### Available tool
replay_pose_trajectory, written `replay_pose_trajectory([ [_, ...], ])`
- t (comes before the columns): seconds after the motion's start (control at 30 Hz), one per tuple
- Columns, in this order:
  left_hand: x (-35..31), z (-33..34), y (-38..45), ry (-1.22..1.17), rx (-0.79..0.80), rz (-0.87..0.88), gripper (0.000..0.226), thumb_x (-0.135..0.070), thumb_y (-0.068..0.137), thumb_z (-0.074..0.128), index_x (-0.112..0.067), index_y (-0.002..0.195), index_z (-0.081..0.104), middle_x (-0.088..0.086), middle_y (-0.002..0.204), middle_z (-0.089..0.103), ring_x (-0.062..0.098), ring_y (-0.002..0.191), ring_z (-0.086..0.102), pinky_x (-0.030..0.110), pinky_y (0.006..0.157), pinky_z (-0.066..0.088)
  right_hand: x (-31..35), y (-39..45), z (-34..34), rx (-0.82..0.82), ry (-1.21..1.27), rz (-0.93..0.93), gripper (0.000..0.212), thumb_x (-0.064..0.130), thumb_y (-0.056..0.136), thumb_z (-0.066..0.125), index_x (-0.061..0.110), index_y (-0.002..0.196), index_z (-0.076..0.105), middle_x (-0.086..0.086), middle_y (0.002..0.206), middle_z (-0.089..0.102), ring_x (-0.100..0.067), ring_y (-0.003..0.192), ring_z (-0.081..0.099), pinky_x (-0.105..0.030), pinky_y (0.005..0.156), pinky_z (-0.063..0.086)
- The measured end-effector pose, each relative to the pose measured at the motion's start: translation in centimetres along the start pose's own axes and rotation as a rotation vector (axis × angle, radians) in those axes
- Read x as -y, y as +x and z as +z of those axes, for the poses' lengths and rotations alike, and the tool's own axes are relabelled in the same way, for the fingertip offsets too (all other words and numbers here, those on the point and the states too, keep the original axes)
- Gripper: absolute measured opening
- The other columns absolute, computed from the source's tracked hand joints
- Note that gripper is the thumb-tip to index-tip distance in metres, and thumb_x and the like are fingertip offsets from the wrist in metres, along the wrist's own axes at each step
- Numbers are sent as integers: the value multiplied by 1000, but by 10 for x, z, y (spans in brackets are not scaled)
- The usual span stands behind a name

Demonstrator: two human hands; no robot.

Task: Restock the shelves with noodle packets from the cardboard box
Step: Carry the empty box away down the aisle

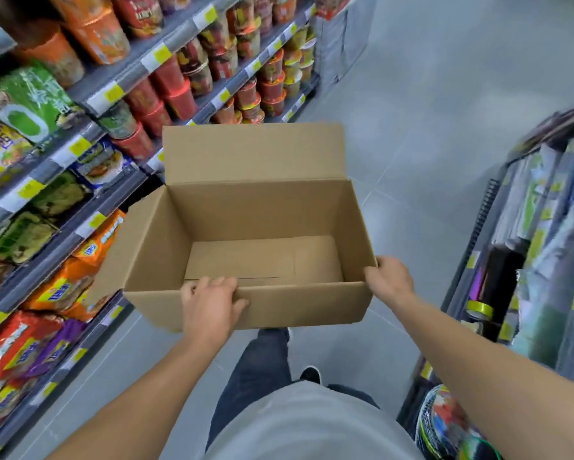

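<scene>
Box (pixel 262 207) empty, held by L hand (pixel 212 298) + R hand (pixel 390 277).

No text is reading clearly anywhere. Print on the colourful plastic noodle packets (pixel 89 257) is blurring out. The yellow shelf-edge price tags (pixel 79 147) are showing nothing legible.
</scene>
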State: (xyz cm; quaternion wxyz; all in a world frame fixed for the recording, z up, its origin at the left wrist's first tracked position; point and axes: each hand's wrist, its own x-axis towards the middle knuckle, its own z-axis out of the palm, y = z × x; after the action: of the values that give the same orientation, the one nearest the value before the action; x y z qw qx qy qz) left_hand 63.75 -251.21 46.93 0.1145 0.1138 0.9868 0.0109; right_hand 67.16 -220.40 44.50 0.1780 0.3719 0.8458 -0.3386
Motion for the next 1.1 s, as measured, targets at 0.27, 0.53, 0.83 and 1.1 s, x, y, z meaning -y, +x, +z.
replay_pose_trajectory([
  [0.27, -72, -5, 168, -87, 25, 158, 33, -46, 83, 66, -26, 71, 42, -10, 75, 51, 20, 86, 50, 34, 79, 21, 28, 122, -84, -74, -85, 91, 14, 12, 81, 47, 12, 76, 60, -9, 77, 62, -32, 77, 57, -29, 54, 35],
  [0.53, -167, -36, 331, -67, 140, 372, 28, -48, 86, 62, -25, 77, 49, -12, 76, 50, 13, 81, 38, 29, 77, 16, 38, 210, -169, -166, -26, 301, 13, 10, 81, 46, 9, 79, 59, -9, 72, 56, -33, 75, 54, -31, 61, 40],
  [0.83, -320, -58, 491, 81, 172, 580, 25, -48, 85, 63, -25, 82, 55, -11, 86, 58, 18, 93, 49, 34, 83, 23, -6, 345, -242, -182, 258, 512, 21, 14, 81, 47, 13, 90, 65, -11, 92, 64, -32, 83, 56, -30, 65, 41],
  [1.1, -468, -99, 610, 152, 150, 595, 22, -50, 88, 58, -28, 86, 55, -12, 88, 58, 16, 94, 49, 35, 88, 27, -22, 485, -369, -165, 325, 525, 26, 14, 81, 46, 14, 101, 64, -10, 104, 66, -28, 86, 59, -27, 54, 32],
])
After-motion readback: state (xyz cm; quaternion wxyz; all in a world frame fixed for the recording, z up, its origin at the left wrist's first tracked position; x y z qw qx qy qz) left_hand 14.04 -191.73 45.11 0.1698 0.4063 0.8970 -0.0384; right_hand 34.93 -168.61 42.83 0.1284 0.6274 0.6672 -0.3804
